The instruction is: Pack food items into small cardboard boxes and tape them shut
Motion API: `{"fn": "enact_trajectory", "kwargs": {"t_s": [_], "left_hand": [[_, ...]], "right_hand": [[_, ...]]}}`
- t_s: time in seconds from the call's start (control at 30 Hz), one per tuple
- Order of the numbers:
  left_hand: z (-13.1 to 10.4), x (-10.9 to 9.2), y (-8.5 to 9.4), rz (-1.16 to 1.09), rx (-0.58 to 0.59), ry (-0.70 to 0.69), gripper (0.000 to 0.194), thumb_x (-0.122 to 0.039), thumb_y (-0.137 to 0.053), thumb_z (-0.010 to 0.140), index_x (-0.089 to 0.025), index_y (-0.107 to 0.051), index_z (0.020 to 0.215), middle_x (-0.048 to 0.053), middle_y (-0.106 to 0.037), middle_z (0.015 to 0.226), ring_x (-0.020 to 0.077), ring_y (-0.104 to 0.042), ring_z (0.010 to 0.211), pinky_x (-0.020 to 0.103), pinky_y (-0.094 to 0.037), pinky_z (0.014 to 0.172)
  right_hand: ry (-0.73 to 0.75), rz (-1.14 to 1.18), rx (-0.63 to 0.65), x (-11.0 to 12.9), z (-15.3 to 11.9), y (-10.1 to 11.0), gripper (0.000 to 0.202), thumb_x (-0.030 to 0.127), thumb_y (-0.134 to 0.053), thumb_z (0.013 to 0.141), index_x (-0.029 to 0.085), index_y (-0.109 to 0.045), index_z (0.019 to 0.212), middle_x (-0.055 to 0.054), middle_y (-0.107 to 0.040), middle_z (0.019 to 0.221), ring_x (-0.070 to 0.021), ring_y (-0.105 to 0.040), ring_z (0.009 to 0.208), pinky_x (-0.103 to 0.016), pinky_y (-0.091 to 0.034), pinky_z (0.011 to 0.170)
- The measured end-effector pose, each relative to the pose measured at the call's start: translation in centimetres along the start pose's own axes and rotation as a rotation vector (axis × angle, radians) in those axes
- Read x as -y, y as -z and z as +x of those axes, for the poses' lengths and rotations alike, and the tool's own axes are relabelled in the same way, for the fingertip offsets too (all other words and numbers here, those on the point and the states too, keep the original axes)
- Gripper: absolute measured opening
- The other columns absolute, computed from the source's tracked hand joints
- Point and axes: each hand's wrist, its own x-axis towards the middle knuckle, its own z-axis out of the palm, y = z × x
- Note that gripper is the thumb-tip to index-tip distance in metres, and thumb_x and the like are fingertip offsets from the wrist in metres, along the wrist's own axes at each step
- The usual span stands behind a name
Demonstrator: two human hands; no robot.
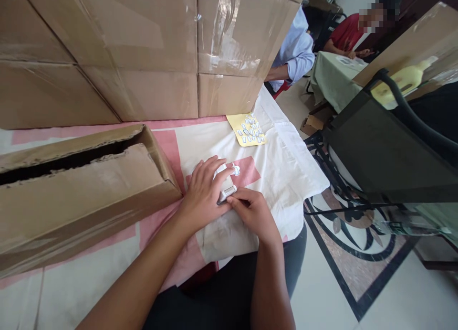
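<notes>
Right of the torn carton, left hand is holding and right hand is pinching a small pale object, probably light, stiff, best gripped edgewise.

The left grip hides part of the pale object beneath it, so its full shape cannot be told. Outlined shapes on the yellow card are too small to identify; the left edge cuts off the torn carton, and stacked boxes hide most of a person in light-blue sleeves.
</notes>
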Motion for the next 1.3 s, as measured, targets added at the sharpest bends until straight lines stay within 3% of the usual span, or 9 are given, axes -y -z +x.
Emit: {"fn": "enact_trajectory", "kwargs": {"t_s": [0.33,0.5,0.6,0.73,0.83,0.93,1.07,1.17,1.3], "left_hand": [[0.4,-0.4,0.4,-0.137,-0.049,0.058,0.066,-0.039,-0.069,0.092,-0.024,-0.037,0.147,0.017,-0.051,0.148,0.0332,-0.044,0.145,0.057,-0.030,0.122],[0.8,-0.9,0.8,-0.292,-0.118,0.160,0.064,-0.041,-0.073,0.091,-0.025,-0.040,0.143,0.016,-0.054,0.144,0.0303,-0.051,0.139,0.049,-0.041,0.115],[1.0,-1.6,1.4,-0.409,-0.171,0.204,0.045,-0.031,-0.068,0.094,-0.025,-0.048,0.134,0.012,-0.059,0.137,0.0273,-0.053,0.136,0.047,-0.042,0.114],[0.0,-3.8,4.4,-0.726,-0.308,0.345,0.020,-0.025,-0.057,0.100,-0.024,-0.058,0.120,0.007,-0.067,0.120,0.0216,-0.063,0.121,0.039,-0.050,0.108],[-3.2,-5.5,8.2,-0.816,-0.304,0.443,0.023,-0.028,-0.057,0.102,-0.028,-0.059,0.125,0.005,-0.068,0.120,0.0188,-0.066,0.117,0.033,-0.053,0.103],[-8.1,-6.1,12.0,-0.545,-0.375,0.446,0.034,-0.028,-0.065,0.097,-0.030,-0.060,0.130,0.003,-0.067,0.120,0.0163,-0.065,0.115,0.025,-0.053,0.100],[-14.3,-5.6,16.2,-0.190,-0.434,0.482,0.021,-0.025,-0.067,0.094,-0.029,-0.067,0.115,-0.001,-0.068,0.109,0.0122,-0.067,0.103,0.018,-0.055,0.091],[-17.2,-5.3,18.7,-0.069,-0.460,0.538,0.014,-0.021,-0.066,0.094,-0.027,-0.068,0.107,-0.001,-0.068,0.104,0.0112,-0.068,0.097,0.017,-0.056,0.086],[-18.5,-5.6,20.6,0.049,-0.534,0.528,0.006,-0.018,-0.066,0.094,-0.024,-0.068,0.095,-0.001,-0.066,0.097,0.0107,-0.067,0.091,0.018,-0.054,0.081]], "right_hand": [[0.057,0.157,-0.075,0.7,0.3,0.5,0.025,0.035,-0.070,0.096,0.021,-0.076,0.077,0.001,-0.054,0.069,-0.0135,-0.046,0.065,-0.029,-0.035,0.063],[0.243,0.332,-0.321,1.9,0.2,0.0,0.021,0.032,-0.068,0.099,0.025,-0.078,0.081,0.001,-0.058,0.069,-0.0139,-0.048,0.065,-0.030,-0.038,0.066],[0.299,0.292,-0.363,3.0,-0.1,-0.3,0.019,0.030,-0.068,0.099,0.026,-0.080,0.084,0.000,-0.060,0.070,-0.0138,-0.049,0.066,-0.030,-0.038,0.066],[0.294,0.210,-0.284,4.9,-0.4,-1.3,0.015,0.029,-0.068,0.098,0.026,-0.080,0.089,0.000,-0.062,0.072,-0.0145,-0.053,0.068,-0.029,-0.039,0.064],[0.395,0.200,-0.144,7.0,-0.5,-3.0,0.014,0.024,-0.065,0.099,0.027,-0.079,0.095,-0.001,-0.066,0.076,-0.0154,-0.057,0.072,-0.029,-0.043,0.066],[0.525,0.190,0.138,9.5,-0.7,-6.2,0.015,0.018,-0.061,0.097,0.022,-0.076,0.094,-0.002,-0.066,0.079,-0.0134,-0.059,0.069,-0.026,-0.045,0.063],[0.693,0.097,0.416,12.2,-1.5,-11.3,0.014,0.018,-0.059,0.095,0.018,-0.072,0.091,0.000,-0.062,0.075,-0.0114,-0.057,0.066,-0.022,-0.044,0.061],[0.770,-0.049,0.493,13.6,-2.1,-14.0,0.017,0.019,-0.056,0.099,0.017,-0.073,0.095,0.000,-0.066,0.080,-0.0114,-0.059,0.070,-0.022,-0.043,0.065],[0.818,-0.200,0.494,15.0,-2.5,-15.5,0.018,0.024,-0.056,0.103,0.019,-0.074,0.104,0.000,-0.072,0.090,-0.0120,-0.064,0.080,-0.023,-0.041,0.068]]}}
